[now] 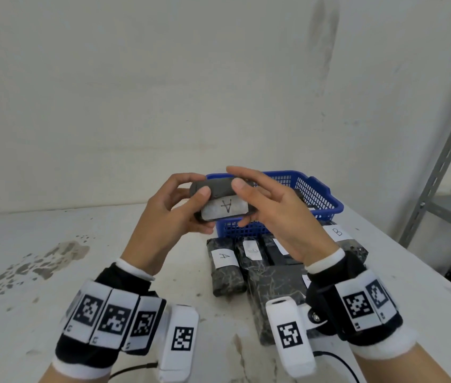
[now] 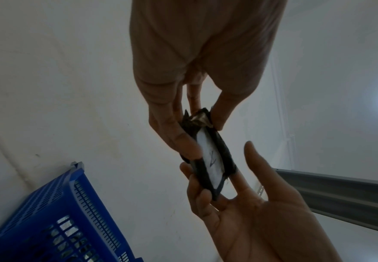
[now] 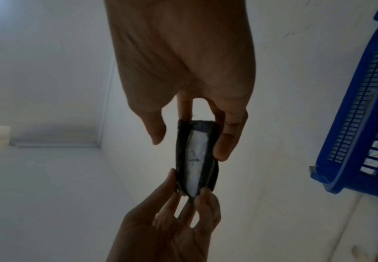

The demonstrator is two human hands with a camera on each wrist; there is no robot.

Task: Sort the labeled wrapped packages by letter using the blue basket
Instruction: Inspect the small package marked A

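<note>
1. My left hand (image 1: 173, 214) has its grip on one end of a dark wrapped package (image 1: 223, 200), thumb on the face, fingers curled behind it.
2. My right hand (image 1: 271, 205) takes the other end: the thumb presses near the top edge and the lower fingers come up under the package, while the forefinger stretches out straight above it, touching nothing.
3. So both grips are narrow, closed on the same package, which I hold in the air between them, lengthwise from hand to hand.
4. Its white label (image 1: 225, 208) faces me and carries a handwritten A, upside down from where I look.
5. In the left wrist view the package (image 2: 208, 159) runs from my left fingers (image 2: 174, 134) down to my right hand (image 2: 250, 212); the wrapping is crumpled at the left-hand end.
6. In the right wrist view the package (image 3: 194, 159) shows its label edge-on between both grips.
7. The blue basket (image 1: 318, 194) stands on the worktop (image 1: 53, 272) just behind and to the right of my grips; something dark lies inside, but I cannot tell what.
8. Below my grips, nearer to me, more wrapped packages lie side by side on the worktop: one labelled A (image 1: 225, 266), and one labelled B (image 1: 341, 236) under my right wrist side.
9. A grey metal shelf (image 1: 440, 167) stands well off to the right.
</note>
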